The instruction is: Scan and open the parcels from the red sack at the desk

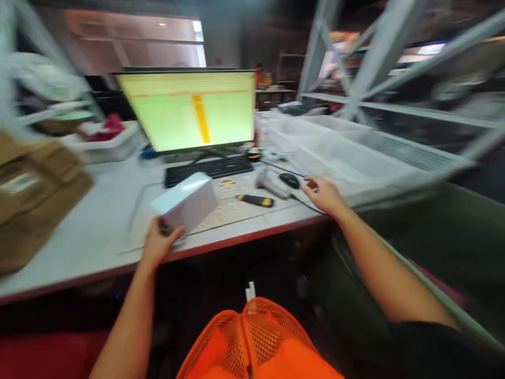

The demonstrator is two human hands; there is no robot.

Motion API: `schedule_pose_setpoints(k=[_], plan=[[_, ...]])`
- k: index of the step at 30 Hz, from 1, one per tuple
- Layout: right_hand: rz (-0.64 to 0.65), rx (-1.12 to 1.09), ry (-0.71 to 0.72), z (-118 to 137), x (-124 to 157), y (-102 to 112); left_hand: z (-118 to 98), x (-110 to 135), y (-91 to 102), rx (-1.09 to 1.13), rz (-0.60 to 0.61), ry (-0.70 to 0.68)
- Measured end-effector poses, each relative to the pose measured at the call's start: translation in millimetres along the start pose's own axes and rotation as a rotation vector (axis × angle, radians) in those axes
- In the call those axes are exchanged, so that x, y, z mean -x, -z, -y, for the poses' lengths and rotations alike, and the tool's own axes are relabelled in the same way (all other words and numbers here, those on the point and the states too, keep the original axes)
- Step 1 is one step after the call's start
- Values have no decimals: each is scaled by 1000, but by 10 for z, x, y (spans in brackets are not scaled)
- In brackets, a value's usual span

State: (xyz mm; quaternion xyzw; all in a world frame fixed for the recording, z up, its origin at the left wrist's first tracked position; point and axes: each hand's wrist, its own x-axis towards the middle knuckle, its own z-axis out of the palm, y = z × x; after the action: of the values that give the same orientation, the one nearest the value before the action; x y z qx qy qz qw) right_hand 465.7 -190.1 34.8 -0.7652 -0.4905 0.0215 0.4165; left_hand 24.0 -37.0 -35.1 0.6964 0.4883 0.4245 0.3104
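Left hand (160,245): closed around the near end of the white box (185,202), thumb up its side, fingers hidden underneath.
White box: in front of the monitor (189,108) and nearer than the keyboard (209,169), at the front edge of the desk (98,221). It sits tilted, and the blur hides whether its far end touches the desk.
Right hand (325,196): out in front of the monitor, to its right. Fingers loosely spread, gripping nothing, fingertips just beside the black mouse (290,180).
Doing it well: a one-handed end grip looks shaky to me. I'd keep the box low over the desk and level, and bring the free hand in across clear desk.
In the way: a grey handheld scanner (270,184) and a yellow-and-black knife (255,200) lie between the box and the right hand. A thin cable (305,204) runs under that wrist and could snag.
Left of the monitor: a brown cardboard box (35,200) near the desk edge, with a white bin (106,145) behind it.
Right of the monitor: pale plastic trays (347,152), stacked close together.
Nearest the camera: an orange mesh vest (252,337).
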Motion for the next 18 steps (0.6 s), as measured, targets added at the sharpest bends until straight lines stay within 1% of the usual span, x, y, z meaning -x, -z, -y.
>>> schedule_pose_setpoints(k=[1, 2, 3, 5, 6, 8, 11, 13, 15, 16, 18], plan=[[45, 97, 45, 50, -132, -263, 129, 78, 206, -35, -44, 43], [90, 195, 73, 95, -256, -501, 221, 135, 348, -54, -68, 69], [136, 291, 82, 143, -363, -707, 284, 164, 430, -55, -72, 70], [249, 444, 43, 255, -509, -1014, 345, 158, 469, -26, -70, 69], [302, 511, 12, 317, -550, -1116, 355, 140, 453, -7, -67, 68], [370, 619, -55, 445, -593, -1242, 358, 104, 405, 21, -66, 78], [385, 717, -116, 620, -628, -1300, 360, 80, 364, 90, -78, 77], [386, 755, -109, 722, -633, -1252, 359, 75, 350, 190, -99, 77], [398, 742, -23, 816, -585, -1122, 341, 69, 314, 317, -136, 80], [417, 702, 47, 862, -531, -1030, 322, 66, 281, 378, -155, 82], [483, 538, 220, 955, -358, -816, 263, 62, 187, 476, -185, 79]])
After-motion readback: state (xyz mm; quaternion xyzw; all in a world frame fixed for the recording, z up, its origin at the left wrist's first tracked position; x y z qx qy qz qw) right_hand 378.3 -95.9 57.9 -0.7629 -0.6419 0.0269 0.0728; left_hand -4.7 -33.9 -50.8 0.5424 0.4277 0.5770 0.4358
